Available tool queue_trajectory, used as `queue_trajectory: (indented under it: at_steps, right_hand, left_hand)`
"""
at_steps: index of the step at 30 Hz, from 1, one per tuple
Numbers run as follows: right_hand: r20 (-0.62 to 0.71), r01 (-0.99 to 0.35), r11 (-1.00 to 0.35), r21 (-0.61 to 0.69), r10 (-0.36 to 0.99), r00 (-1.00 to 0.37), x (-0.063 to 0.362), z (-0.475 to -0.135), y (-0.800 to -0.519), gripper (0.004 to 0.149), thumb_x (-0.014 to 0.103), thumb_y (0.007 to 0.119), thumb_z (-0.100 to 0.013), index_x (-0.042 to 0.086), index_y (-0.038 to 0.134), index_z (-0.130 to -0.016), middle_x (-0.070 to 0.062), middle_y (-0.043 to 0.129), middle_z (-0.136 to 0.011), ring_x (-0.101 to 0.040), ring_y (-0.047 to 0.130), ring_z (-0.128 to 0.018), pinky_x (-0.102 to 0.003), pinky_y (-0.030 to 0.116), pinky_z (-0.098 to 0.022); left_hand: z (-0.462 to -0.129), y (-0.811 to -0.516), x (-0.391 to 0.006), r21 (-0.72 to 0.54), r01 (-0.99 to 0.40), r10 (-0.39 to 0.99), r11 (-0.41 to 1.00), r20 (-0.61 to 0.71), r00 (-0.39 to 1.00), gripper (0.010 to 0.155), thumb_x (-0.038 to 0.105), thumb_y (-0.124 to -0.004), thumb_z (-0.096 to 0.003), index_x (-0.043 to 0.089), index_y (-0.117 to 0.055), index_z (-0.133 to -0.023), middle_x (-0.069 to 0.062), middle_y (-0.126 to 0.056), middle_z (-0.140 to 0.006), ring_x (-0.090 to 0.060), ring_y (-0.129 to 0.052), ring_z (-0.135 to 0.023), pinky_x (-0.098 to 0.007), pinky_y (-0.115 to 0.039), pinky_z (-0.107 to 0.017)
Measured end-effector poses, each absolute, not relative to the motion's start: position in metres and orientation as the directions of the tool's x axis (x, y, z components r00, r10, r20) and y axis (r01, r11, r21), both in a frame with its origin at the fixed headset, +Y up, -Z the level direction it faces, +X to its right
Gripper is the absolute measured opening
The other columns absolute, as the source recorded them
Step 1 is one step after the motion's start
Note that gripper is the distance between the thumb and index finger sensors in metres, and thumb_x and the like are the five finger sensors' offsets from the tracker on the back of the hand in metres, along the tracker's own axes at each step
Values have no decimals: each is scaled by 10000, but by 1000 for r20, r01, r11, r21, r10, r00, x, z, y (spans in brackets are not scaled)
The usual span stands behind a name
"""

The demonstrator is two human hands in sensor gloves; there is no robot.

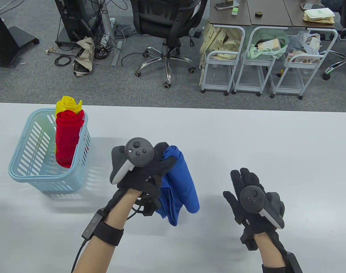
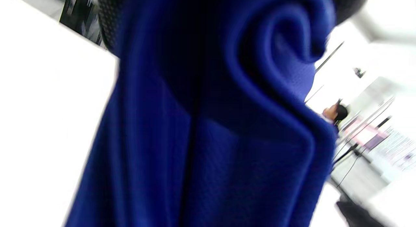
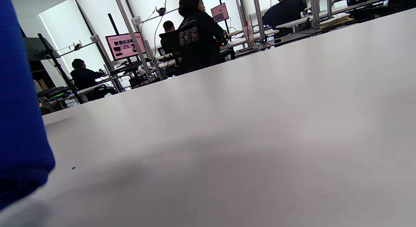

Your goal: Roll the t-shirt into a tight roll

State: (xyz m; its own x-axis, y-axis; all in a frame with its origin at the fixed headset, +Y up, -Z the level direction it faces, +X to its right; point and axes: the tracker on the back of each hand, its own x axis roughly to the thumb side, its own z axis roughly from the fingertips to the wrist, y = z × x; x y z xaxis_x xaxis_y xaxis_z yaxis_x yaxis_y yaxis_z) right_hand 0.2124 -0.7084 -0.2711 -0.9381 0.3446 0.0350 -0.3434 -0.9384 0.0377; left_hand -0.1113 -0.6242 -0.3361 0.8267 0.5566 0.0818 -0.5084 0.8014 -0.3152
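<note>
Holding a rolled blue t-shirt (image 1: 178, 184) up off the white desk (image 1: 246, 136), left of the frame's centre

His or her left hand (image 1: 141, 173) has its grip wrapped round the upper end of the roll, which hangs down loosely; the left wrist view, though blurred, shows its spiral end. Right hand (image 1: 252, 199) hovers at lower right, well apart, grip wide with fingers straight, holding nothing. At the left, a pale blue basket (image 1: 22, 167) holds a red roll (image 1: 67, 139) and a yellow roll (image 1: 67, 105), both upright
</note>
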Motion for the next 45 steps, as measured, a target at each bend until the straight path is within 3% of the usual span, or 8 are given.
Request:
queue_trajectory:
  at_steps: [6,11,18,22,32,36,40,45]
  right_hand:
    - [54,-314,-948,48,316,-947,204,-270,-710,734,563,591,-557,263,298,-1160,-131,228,-1213,-447,280,-1118,-595,372,-750]
    - [177,-245,-957,158,272,-946,164,-265,-726,675,554,721,-514,273,562,-1107,-133,445,-1193,-437,506,-1080,-574,500,-719]
    - [295,18,-975,221,50,-954,101,-262,-761,808,566,810,-458,267,449,-1116,-115,438,-1169,-362,638,-992,-528,560,-690]
    - [229,87,-989,118,-58,-972,99,-267,-753,487,408,770,-546,301,585,-983,-24,649,-1038,-219,824,-812,-445,678,-622]
    - [-240,-46,-997,61,30,-970,198,-291,-738,382,313,717,-546,245,754,-920,-22,892,-789,-136,992,-489,-383,809,-422]
    - [-276,-127,-991,46,110,-955,221,-282,-732,473,375,748,-532,222,696,-976,-72,817,-890,-194,957,-594,-419,778,-480]
    - [18,-220,-975,35,221,-975,181,-270,-712,479,433,741,-549,283,672,-998,-101,610,-1057,-263,805,-813,-470,660,-620]
    - [277,20,-988,151,23,-961,114,-259,-740,702,560,798,-440,327,599,-1072,-77,443,-1188,-386,501,-1077,-582,469,-731]
  left_hand:
    - [-317,-677,-103,-409,-194,289,892,184,939,682,550,-574,-620,222,-457,-1207,-151,-576,-1250,-422,-693,-1063,-574,-665,-715]
    - [-289,-718,-107,-515,-96,280,852,293,914,648,556,-587,-614,313,-486,-1206,-77,-500,-1303,-402,-522,-1162,-620,-568,-764]
    - [-271,-768,-107,-512,125,97,850,385,918,724,610,-552,-596,379,-232,-1202,11,-156,-1306,-358,-252,-1200,-657,-384,-801]
    - [-275,-769,-108,-511,120,100,851,382,919,713,566,-621,-596,408,-257,-1189,35,-177,-1304,-333,-273,-1206,-653,-387,-806]
    - [-276,-765,-111,-490,149,62,859,388,920,703,543,-666,-585,419,-319,-1183,47,-237,-1308,-334,-356,-1209,-649,-444,-802]
    - [-276,-766,-111,-495,144,72,857,391,918,701,546,-644,-591,417,-293,-1184,44,-212,-1306,-340,-328,-1206,-646,-434,-805]
    - [-275,-768,-112,-505,139,81,852,389,918,701,551,-614,-597,414,-256,-1185,40,-168,-1302,-347,-290,-1203,-644,-418,-809]
    - [-277,-768,-115,-499,131,78,857,376,923,704,565,-615,-592,419,-260,-1183,44,-175,-1300,-318,-295,-1209,-641,-422,-809]
